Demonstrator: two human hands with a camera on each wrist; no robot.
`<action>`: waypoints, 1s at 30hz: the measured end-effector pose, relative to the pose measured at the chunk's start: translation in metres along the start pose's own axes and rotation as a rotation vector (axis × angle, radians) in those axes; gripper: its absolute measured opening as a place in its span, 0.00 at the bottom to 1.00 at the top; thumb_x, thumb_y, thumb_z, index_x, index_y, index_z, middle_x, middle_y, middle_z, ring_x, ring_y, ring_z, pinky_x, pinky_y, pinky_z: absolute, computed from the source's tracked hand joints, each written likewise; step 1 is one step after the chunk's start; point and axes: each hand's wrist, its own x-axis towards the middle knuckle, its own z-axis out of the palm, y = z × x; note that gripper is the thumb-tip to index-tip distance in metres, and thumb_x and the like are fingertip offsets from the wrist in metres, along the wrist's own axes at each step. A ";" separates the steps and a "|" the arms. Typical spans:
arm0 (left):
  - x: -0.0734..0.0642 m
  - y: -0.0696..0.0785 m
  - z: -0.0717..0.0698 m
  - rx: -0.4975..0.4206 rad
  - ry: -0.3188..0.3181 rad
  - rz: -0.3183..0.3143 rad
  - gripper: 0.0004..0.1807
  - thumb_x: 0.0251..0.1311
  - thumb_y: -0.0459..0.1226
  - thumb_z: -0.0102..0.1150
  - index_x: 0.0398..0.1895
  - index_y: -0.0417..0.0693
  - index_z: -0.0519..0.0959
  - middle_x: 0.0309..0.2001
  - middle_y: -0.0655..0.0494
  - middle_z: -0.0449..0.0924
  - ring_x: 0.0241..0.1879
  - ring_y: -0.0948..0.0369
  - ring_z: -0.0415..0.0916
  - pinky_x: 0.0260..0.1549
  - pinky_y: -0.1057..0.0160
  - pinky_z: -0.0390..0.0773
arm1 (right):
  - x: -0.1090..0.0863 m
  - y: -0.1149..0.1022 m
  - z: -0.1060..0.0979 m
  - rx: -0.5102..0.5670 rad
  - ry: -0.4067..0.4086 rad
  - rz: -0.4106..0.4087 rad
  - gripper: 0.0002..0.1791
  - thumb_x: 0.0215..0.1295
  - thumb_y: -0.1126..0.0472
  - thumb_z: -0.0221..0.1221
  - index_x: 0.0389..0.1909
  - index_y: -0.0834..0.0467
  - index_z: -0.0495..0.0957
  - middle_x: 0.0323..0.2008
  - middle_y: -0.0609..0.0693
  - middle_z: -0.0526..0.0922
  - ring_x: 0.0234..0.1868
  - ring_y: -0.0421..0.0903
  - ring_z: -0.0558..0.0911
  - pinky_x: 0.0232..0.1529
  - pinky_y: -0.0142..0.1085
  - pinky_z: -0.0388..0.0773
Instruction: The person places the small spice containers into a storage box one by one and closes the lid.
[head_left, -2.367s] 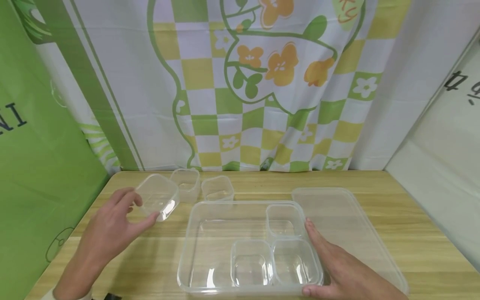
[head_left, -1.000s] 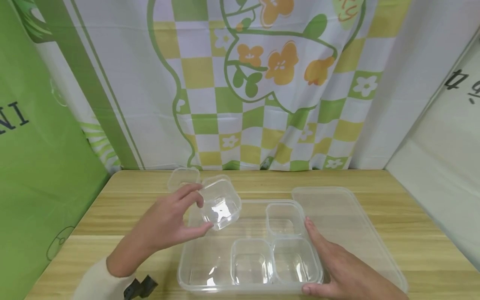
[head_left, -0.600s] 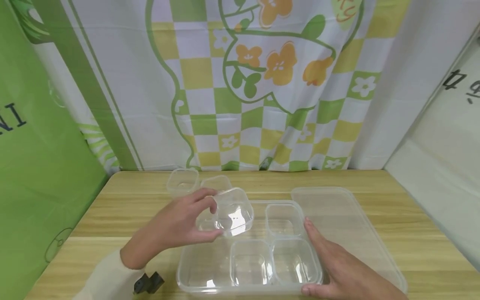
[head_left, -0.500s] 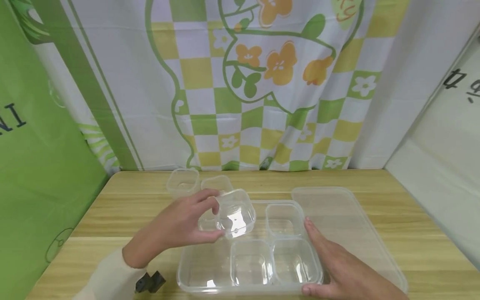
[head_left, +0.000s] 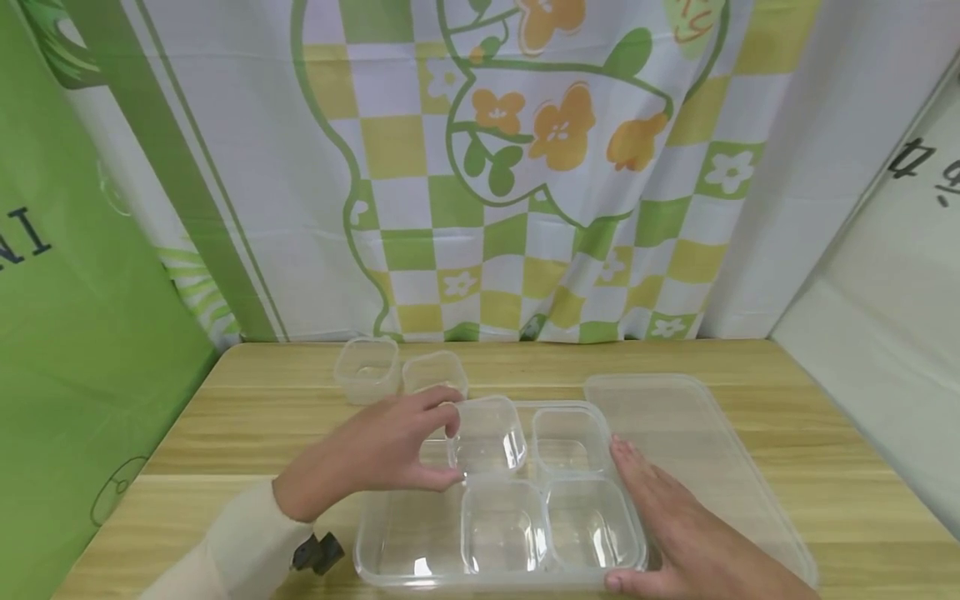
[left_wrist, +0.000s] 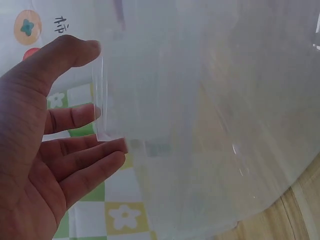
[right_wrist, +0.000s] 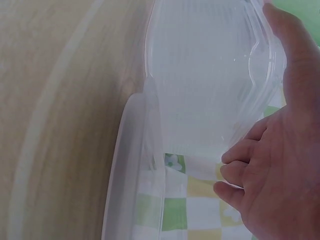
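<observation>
Pinching the left side of a small clear container (head_left: 491, 437) between thumb and curled fingers of the left hand (head_left: 378, 450), above or inside a large clear box (head_left: 420, 533); cannot tell whether touching its floor. Bracing the box's right side with the right hand (head_left: 678, 525), fingers nearly straight, thumb spread apart from them at the near corner.

Inside the box, between both hands: a back-right cup (head_left: 570, 429), just right of the held container, plus a front-middle cup (head_left: 506, 525) and a front-right cup (head_left: 592, 521), nearer than the left fingertips. Just beyond the left fingers, two spare cups (head_left: 367, 375). Right of the right fingers, a flat clear lid (head_left: 697, 442). All on a wooden table (head_left: 217, 425). Past the fingers, behind the table, a checked, flowered curtain (head_left: 442, 200); far left, green cloth (head_left: 90, 317).
</observation>
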 end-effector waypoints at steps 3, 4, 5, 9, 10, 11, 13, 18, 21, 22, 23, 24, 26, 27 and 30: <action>0.003 -0.002 0.001 -0.003 -0.009 0.006 0.21 0.53 0.53 0.74 0.36 0.51 0.76 0.59 0.50 0.79 0.29 0.63 0.74 0.27 0.67 0.77 | 0.000 0.000 0.000 -0.009 0.001 0.000 0.68 0.56 0.32 0.71 0.82 0.63 0.43 0.79 0.64 0.53 0.79 0.51 0.52 0.71 0.20 0.36; 0.004 -0.002 0.001 -0.004 -0.013 0.010 0.22 0.52 0.53 0.74 0.36 0.51 0.76 0.59 0.50 0.79 0.29 0.63 0.75 0.28 0.67 0.77 | 0.001 -0.001 0.000 -0.012 0.000 -0.003 0.68 0.56 0.32 0.71 0.82 0.63 0.43 0.79 0.64 0.53 0.79 0.52 0.52 0.71 0.20 0.36; 0.005 -0.002 0.001 -0.003 -0.018 0.013 0.22 0.52 0.53 0.75 0.36 0.50 0.76 0.59 0.50 0.79 0.31 0.62 0.76 0.29 0.67 0.78 | 0.001 -0.001 0.000 -0.009 -0.004 0.001 0.68 0.56 0.32 0.71 0.82 0.63 0.43 0.79 0.64 0.53 0.78 0.53 0.53 0.70 0.20 0.35; 0.009 -0.005 0.004 0.006 -0.031 0.043 0.22 0.52 0.53 0.75 0.36 0.50 0.76 0.59 0.49 0.79 0.40 0.58 0.81 0.36 0.63 0.81 | 0.001 0.000 0.000 -0.009 -0.001 -0.009 0.69 0.55 0.31 0.71 0.82 0.64 0.43 0.79 0.64 0.54 0.75 0.58 0.61 0.70 0.19 0.39; 0.011 -0.006 0.006 0.006 -0.037 0.052 0.22 0.52 0.53 0.75 0.36 0.49 0.76 0.58 0.49 0.79 0.42 0.57 0.81 0.38 0.63 0.82 | 0.001 0.001 0.000 -0.011 0.001 -0.013 0.69 0.55 0.31 0.71 0.82 0.64 0.43 0.79 0.64 0.54 0.73 0.60 0.63 0.69 0.19 0.39; 0.012 -0.006 0.006 0.007 -0.042 0.058 0.22 0.53 0.52 0.75 0.36 0.49 0.76 0.58 0.49 0.79 0.44 0.56 0.81 0.39 0.62 0.82 | 0.002 0.001 0.000 -0.012 0.005 -0.017 0.69 0.55 0.31 0.71 0.81 0.64 0.43 0.79 0.63 0.55 0.72 0.61 0.65 0.69 0.18 0.40; 0.014 -0.008 0.009 0.002 -0.054 0.067 0.22 0.53 0.52 0.75 0.36 0.48 0.76 0.57 0.49 0.79 0.46 0.56 0.81 0.41 0.62 0.82 | 0.002 0.002 0.000 -0.012 0.011 -0.026 0.69 0.54 0.31 0.71 0.81 0.65 0.44 0.78 0.63 0.56 0.69 0.63 0.68 0.69 0.18 0.42; 0.019 -0.011 0.012 -0.019 -0.096 0.060 0.21 0.53 0.52 0.75 0.35 0.50 0.76 0.58 0.49 0.79 0.48 0.55 0.81 0.42 0.61 0.81 | 0.002 0.002 0.000 -0.005 0.014 -0.031 0.69 0.54 0.32 0.72 0.81 0.65 0.44 0.78 0.64 0.57 0.68 0.65 0.70 0.69 0.18 0.43; 0.020 -0.014 0.015 -0.019 -0.121 0.055 0.21 0.54 0.53 0.74 0.35 0.52 0.75 0.60 0.49 0.79 0.47 0.55 0.82 0.40 0.62 0.81 | 0.003 0.002 0.001 -0.003 0.016 -0.033 0.69 0.54 0.32 0.72 0.81 0.66 0.44 0.77 0.65 0.58 0.67 0.65 0.70 0.69 0.19 0.44; 0.021 -0.015 0.015 -0.022 -0.126 0.055 0.20 0.54 0.53 0.74 0.35 0.52 0.75 0.60 0.49 0.79 0.47 0.55 0.82 0.39 0.62 0.81 | 0.003 0.002 0.001 -0.001 0.016 -0.034 0.69 0.54 0.32 0.72 0.81 0.66 0.44 0.77 0.66 0.58 0.67 0.65 0.70 0.69 0.19 0.44; 0.021 -0.016 0.016 -0.024 -0.131 0.055 0.20 0.55 0.53 0.74 0.34 0.53 0.74 0.60 0.49 0.78 0.46 0.55 0.82 0.38 0.62 0.81 | 0.003 0.002 0.001 0.000 0.014 -0.032 0.69 0.54 0.32 0.72 0.81 0.66 0.43 0.77 0.66 0.58 0.67 0.64 0.70 0.69 0.18 0.44; 0.021 -0.016 0.017 -0.026 -0.134 0.057 0.20 0.55 0.53 0.74 0.34 0.53 0.74 0.61 0.49 0.78 0.45 0.55 0.82 0.38 0.63 0.80 | 0.003 0.002 0.001 0.002 0.013 -0.032 0.69 0.55 0.32 0.72 0.81 0.66 0.43 0.77 0.66 0.58 0.67 0.64 0.71 0.69 0.18 0.45; 0.021 -0.018 0.018 -0.034 -0.133 0.062 0.20 0.55 0.52 0.74 0.34 0.53 0.74 0.62 0.49 0.77 0.45 0.55 0.82 0.38 0.62 0.80 | 0.003 0.002 0.001 0.002 0.010 -0.031 0.69 0.55 0.32 0.72 0.81 0.66 0.43 0.77 0.66 0.58 0.67 0.64 0.71 0.68 0.18 0.44; 0.021 -0.018 0.018 -0.038 -0.130 0.065 0.20 0.54 0.52 0.74 0.34 0.53 0.73 0.62 0.49 0.77 0.44 0.55 0.82 0.39 0.62 0.80 | 0.003 0.002 0.001 0.000 0.010 -0.030 0.69 0.55 0.32 0.72 0.81 0.66 0.43 0.77 0.65 0.57 0.67 0.64 0.71 0.68 0.18 0.44; 0.021 -0.020 0.019 -0.049 -0.122 0.071 0.19 0.54 0.50 0.74 0.35 0.53 0.74 0.62 0.49 0.77 0.44 0.54 0.82 0.40 0.60 0.81 | 0.004 0.002 0.001 -0.004 0.013 -0.036 0.70 0.54 0.31 0.71 0.81 0.66 0.43 0.77 0.65 0.58 0.66 0.64 0.72 0.68 0.18 0.44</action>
